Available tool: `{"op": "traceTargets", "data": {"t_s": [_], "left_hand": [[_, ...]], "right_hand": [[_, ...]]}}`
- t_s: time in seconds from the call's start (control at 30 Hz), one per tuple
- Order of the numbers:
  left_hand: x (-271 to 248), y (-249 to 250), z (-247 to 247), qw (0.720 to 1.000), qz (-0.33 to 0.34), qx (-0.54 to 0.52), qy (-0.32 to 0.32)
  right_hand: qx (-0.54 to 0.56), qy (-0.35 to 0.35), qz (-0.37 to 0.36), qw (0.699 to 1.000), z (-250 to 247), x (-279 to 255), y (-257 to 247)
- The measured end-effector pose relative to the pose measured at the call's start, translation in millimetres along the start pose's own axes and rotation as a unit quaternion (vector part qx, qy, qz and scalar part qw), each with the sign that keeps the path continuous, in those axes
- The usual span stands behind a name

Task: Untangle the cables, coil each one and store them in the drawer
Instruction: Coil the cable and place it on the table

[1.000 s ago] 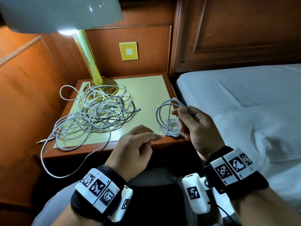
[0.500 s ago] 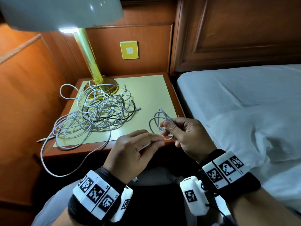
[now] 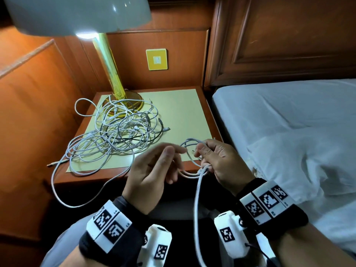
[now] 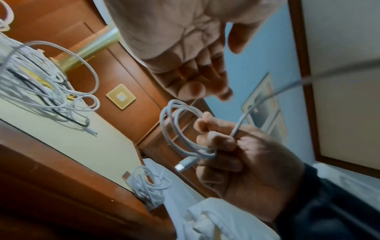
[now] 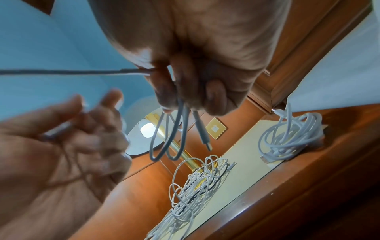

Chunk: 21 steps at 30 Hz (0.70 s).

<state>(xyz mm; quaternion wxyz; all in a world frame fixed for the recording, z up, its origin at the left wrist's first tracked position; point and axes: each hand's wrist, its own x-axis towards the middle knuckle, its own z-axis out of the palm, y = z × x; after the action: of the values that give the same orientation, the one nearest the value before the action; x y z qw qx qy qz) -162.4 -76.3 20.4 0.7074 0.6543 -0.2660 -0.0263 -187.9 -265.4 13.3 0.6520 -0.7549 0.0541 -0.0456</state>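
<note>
My right hand (image 3: 221,162) grips a small coil of white cable (image 3: 189,144) in front of the nightstand's front edge. The coil's plug end (image 4: 183,164) sticks out below the fingers. Strands of the same cable run across to my left hand (image 3: 154,170), whose lower fingers curl round them. One long strand (image 3: 196,209) hangs down between my wrists. A big tangle of white cables (image 3: 119,137) with one black cable lies on the nightstand (image 3: 183,112). A finished coil (image 5: 292,139) rests at its front right corner, hidden behind my right hand in the head view. No drawer is in view.
A brass lamp (image 3: 115,83) stands at the back left of the nightstand, its base under part of the tangle. One cable loop (image 3: 57,189) droops over the front left edge. A bed with white sheets (image 3: 289,122) lies close on the right. Wooden panelling is behind and left.
My right hand has come down and left with its coil, meeting the left hand. The loop it holds is smaller, and a long strand now hangs between my wrists.
</note>
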Motion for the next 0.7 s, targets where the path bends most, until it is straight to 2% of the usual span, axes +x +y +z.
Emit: {"op": "traceTargets", "data": {"t_s": [0.07, 0.13, 0.2, 0.27, 0.4, 0.43, 0.57, 0.7], "left_hand": [[8.1, -12.8, -8.1, 0.993, -0.029, 0.1, 0.048], [10.5, -20.9, -9.7, 0.989, -0.07, 0.13, 0.024], [8.9, -25.1, -3.6, 0.991, -0.097, 0.096, -0.009], [8.3, -22.0, 3.5, 0.994, -0.103, 0.042, -0.002], [10.2, -20.2, 7.4, 0.983, -0.162, -0.079, 0.015], [10.6, -22.4, 8.0, 0.985, -0.156, -0.066, 0.015], [9.4, -25.3, 12.3, 0.991, -0.081, 0.102, 0.007], [11.4, -20.6, 15.5, 0.994, -0.061, 0.076, 0.053]], "right_hand": [[0.052, -0.003, 0.014, 0.999, 2.3, 1.1, -1.3], [0.097, -0.015, 0.031, 0.995, 5.7, 0.2, -4.7], [0.132, -0.028, 0.051, 0.99, 8.3, -1.7, -7.5], [0.149, -0.035, 0.062, 0.986, 10.6, -2.9, -8.3], [0.156, -0.037, 0.066, 0.985, 13.5, -2.1, -2.4], [0.151, -0.035, 0.067, 0.986, 14.8, -2.2, -1.7], [0.144, -0.024, 0.072, 0.987, 18.1, -4.7, -0.9], [0.134, -0.031, 0.08, 0.987, 20.6, -5.0, -1.9]]}}
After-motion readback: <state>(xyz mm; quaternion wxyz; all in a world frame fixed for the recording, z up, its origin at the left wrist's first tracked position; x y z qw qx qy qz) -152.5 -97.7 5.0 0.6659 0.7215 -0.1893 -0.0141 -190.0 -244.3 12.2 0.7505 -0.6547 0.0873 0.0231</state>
